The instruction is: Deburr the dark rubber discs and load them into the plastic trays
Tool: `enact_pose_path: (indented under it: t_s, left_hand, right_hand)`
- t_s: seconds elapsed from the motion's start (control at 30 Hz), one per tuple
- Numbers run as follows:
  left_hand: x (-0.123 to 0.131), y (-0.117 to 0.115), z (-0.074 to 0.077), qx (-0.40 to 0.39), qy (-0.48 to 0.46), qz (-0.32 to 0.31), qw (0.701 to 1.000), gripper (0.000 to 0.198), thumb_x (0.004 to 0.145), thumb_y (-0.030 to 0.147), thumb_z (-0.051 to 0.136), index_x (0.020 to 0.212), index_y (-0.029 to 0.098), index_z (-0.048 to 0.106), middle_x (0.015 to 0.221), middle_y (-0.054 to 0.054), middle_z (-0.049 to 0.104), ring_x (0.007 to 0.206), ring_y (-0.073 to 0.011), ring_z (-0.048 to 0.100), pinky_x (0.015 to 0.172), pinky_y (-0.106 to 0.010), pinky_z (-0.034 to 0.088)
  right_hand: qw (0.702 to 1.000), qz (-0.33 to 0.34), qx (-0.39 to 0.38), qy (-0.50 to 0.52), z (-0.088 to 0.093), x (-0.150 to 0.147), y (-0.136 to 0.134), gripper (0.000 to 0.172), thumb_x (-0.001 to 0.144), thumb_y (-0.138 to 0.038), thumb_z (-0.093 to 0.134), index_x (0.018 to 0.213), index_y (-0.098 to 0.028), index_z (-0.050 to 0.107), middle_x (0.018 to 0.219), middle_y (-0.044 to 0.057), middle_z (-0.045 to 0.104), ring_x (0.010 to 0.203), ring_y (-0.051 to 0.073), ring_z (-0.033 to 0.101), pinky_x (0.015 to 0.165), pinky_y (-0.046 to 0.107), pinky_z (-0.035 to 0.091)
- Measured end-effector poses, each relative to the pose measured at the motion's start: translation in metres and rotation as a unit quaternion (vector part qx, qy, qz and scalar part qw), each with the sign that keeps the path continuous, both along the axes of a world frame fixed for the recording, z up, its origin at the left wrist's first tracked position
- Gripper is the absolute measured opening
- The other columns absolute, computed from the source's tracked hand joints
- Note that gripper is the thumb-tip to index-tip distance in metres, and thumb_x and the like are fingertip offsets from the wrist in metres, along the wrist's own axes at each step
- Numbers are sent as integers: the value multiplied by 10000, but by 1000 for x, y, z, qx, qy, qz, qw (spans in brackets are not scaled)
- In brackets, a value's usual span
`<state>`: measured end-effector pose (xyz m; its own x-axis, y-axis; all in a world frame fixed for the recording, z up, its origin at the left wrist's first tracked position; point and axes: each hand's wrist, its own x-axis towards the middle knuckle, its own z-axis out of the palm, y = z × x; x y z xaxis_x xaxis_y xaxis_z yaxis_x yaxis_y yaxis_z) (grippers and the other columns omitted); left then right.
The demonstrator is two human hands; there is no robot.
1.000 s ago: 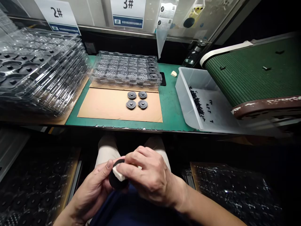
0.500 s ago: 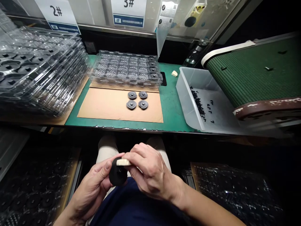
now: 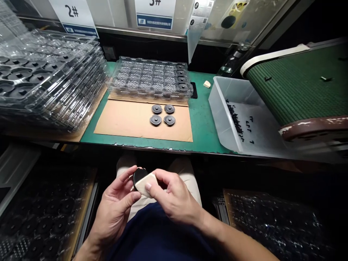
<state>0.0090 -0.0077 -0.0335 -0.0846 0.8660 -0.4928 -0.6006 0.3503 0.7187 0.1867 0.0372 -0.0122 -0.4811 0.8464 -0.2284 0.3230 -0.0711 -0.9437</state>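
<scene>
Above my lap, my left hand [image 3: 116,203] grips a round black disc-shaped part [image 3: 139,175] by its edge, between thumb and fingers. My right hand [image 3: 175,197] pinches a cream-coloured flat pad [image 3: 146,185], perhaps a sponge, and holds it against the disc. The pad hides much of the disc's face. On a cardboard sheet [image 3: 122,121] at the bench front lie several similar dark grey discs [image 3: 169,120], each with a small central stub. Behind them sits a clear plastic tray [image 3: 148,78] with a column of discs at its right side.
Stacked clear trays with discs [image 3: 54,83] stand at the left. A translucent bin [image 3: 225,130] holds small black pieces, beside a green conveyor belt [image 3: 304,83]. A second cream pad [image 3: 207,84] lies on the green bench mat [image 3: 203,123]. More filled trays [image 3: 46,217] are low at left.
The disc has been turned in my left hand. My right hand has rotated, so the pad now shows its broad face with my thumb on it. The camera view has shifted slightly left.
</scene>
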Motion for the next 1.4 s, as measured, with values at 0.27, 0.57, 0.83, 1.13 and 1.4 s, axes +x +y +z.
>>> enact_pose_path:
  t_s: [0.27,0.57,0.83,1.13,1.4]
  left_hand:
    - [-14,-4,5,-23,-11,-16,1000,541,775,259,902,1295,295,756,1265,-87,766,1202,-274,693,989,-269,565]
    - [-20,-5,1,-105,-129,-140,976,185,894,360,799,884,178,825,793,-42,745,689,-161,652,642,-267,586]
    - [-18,-12,-5,-124,-154,-197,960,260,962,368,702,965,140,826,785,-86,736,636,-205,671,535,-329,611]
    - [-16,-6,-2,-25,-70,-20,997,552,788,169,888,1294,333,742,1271,-54,760,1125,-210,713,983,-280,575]
    - [-6,-5,5,53,63,42,996,596,693,91,930,1216,333,778,1297,-35,753,1141,-231,717,931,-242,603]
  right_hand:
    - [951,-1,290,-106,4,4,5,228,1020,-255,515,815,-167,558,786,20,541,735,151,456,710,309,342]
    - [885,146,427,-114,3,14,13,262,1103,-232,415,1123,-169,668,921,60,595,811,192,476,733,359,348]
    - [867,204,450,-65,5,19,15,269,1075,-201,423,1169,-212,675,1024,50,608,873,186,510,765,347,399]
    - [957,15,276,-82,-5,7,1,304,1003,-272,548,725,-175,473,694,-4,481,637,127,414,610,291,296]
    - [979,-22,203,9,8,-11,-3,272,980,-292,545,750,-177,455,724,-17,474,664,114,416,636,275,284]
